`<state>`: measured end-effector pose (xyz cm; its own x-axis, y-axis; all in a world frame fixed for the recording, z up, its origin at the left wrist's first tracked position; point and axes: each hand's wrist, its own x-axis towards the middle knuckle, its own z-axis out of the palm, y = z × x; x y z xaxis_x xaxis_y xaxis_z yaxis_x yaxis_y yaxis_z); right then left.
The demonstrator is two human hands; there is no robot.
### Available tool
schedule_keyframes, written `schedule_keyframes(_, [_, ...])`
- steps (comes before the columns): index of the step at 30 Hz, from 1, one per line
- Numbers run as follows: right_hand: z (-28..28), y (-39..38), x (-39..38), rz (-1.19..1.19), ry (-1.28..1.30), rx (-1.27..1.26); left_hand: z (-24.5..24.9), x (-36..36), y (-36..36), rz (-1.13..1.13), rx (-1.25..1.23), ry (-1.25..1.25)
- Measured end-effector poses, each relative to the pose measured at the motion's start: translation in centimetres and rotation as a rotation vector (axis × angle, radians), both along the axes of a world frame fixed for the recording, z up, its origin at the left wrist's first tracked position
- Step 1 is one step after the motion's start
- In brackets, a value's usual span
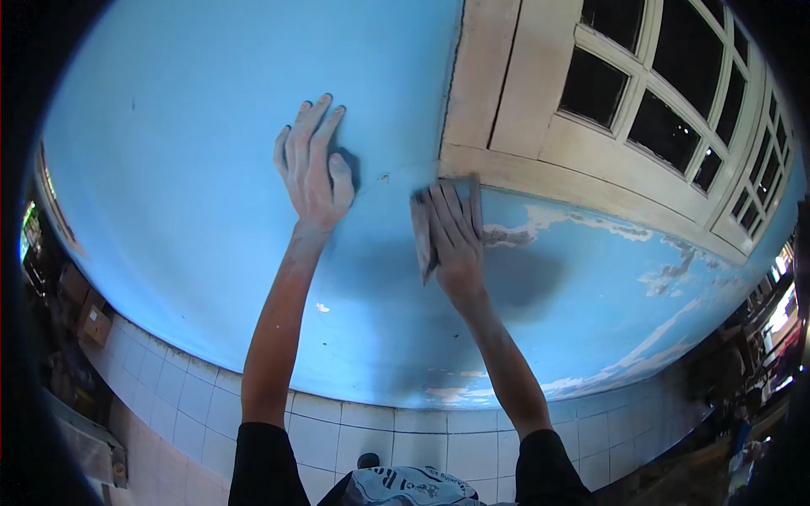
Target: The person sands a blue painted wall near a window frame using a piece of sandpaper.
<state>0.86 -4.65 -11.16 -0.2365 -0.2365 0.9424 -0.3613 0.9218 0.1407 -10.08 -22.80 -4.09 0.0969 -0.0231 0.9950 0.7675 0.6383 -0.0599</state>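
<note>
A blue painted wall (202, 169) fills most of the view. My left hand (314, 169) rests against it with the fingers extended, holding nothing, left of the window frame. A dusty grey sheet that looks like sandpaper (422, 240) is pressed to the wall under my right hand (454, 232). My right fingers lie over the sheet, just below the lower left corner of the cream window frame (506, 164). Right of that hand, a patch of peeled paint (540, 221) shows white and grey. Pale dust coats both hands.
Dark panes sit in the window (666, 126) at upper right. More flaked paint (460, 394) marks the wall's lower part. White tiles (367, 417) run along its foot. Cardboard boxes (94, 325) stand at far left, and dim clutter (751, 396) lies at far right.
</note>
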Motion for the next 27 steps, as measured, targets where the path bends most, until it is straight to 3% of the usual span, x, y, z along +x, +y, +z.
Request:
schedule_keyframes(2, [0.9, -0.2, -0.1, 0.016, -0.030, -0.044, 0.0, -0.1, 0.3, 0.002, 0.015, 0.012])
schedule_keyframes(7, [-6.2, 0.2, 0.0, -0.035, -0.096, 0.023, -0.4, -0.2, -0.1, 0.038, -0.024, -0.030])
schedule_keyframes(10, [-1.5, 2.3, 1.4, -0.185, 0.099, -0.174, -0.4, -0.2, -0.1, 0.046, -0.032, -0.023])
schedule_keyframes(14, [-0.8, 1.3, 0.9, -0.208, 0.231, -0.335, -0.4, -0.1, 0.0, 0.038, -0.025, -0.034])
schedule_keyframes(16, [-4.3, 0.6, 1.2, -0.021, -0.197, 0.111, -0.3, 0.3, -0.2, 0.059, -0.046, -0.042])
schedule_keyframes(17, [-4.9, 1.6, 1.5, -0.029, -0.193, 0.107, -0.4, 0.2, -0.1, 0.051, -0.049, -0.037])
schedule_keyframes(20, [-4.9, 3.4, 1.5, -0.006, -0.124, -0.061, -0.3, -0.1, -0.1, 0.029, -0.020, -0.015])
schedule_keyframes(22, [-4.8, 1.5, 0.5, -0.133, 0.188, -0.465, -0.5, 0.2, 0.0, 0.055, -0.057, -0.047])
schedule_keyframes(23, [-4.7, 0.8, 0.6, -0.138, 0.188, -0.466, -0.4, 0.2, 0.0, 0.050, -0.058, -0.048])
schedule_keyframes(25, [-4.3, -1.0, 1.7, -0.040, -0.202, 0.052, -0.4, 0.2, -0.1, 0.062, -0.063, -0.048])
schedule_keyframes(27, [-4.7, 2.9, 1.3, 0.045, -0.147, -0.075, -0.6, 0.2, 0.0, 0.069, -0.052, -0.042])
